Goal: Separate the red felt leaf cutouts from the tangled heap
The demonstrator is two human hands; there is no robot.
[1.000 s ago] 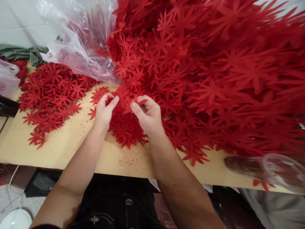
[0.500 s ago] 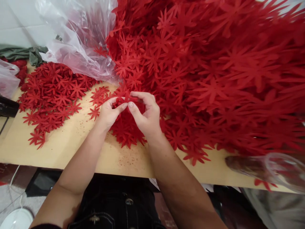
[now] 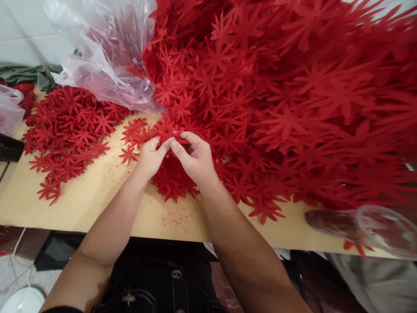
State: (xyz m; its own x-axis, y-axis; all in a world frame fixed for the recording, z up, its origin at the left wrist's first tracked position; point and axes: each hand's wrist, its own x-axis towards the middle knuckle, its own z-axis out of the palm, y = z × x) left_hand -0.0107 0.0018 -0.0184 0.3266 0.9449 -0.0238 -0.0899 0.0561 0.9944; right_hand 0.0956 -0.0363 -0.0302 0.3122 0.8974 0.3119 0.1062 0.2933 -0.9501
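At dial centre, left hand (image 3: pixel 151 158) and right hand (image 3: pixel 197 161), narrow pinch, hold red flower cutout (image 3: pixel 183 141); ten o'clock, translucent plastic bag (image 3: pixel 107 65), red showing through; four o'clock, clear tub (image 3: pixel 374 230), contents unclear

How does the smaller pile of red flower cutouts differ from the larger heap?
The smaller pile lies low on the table, while the larger heap climbs to the picture's top edge. The smaller pile sits at the picture's left; the larger heap fills most of the upper right. Both consist of red cutouts with several narrow petals.
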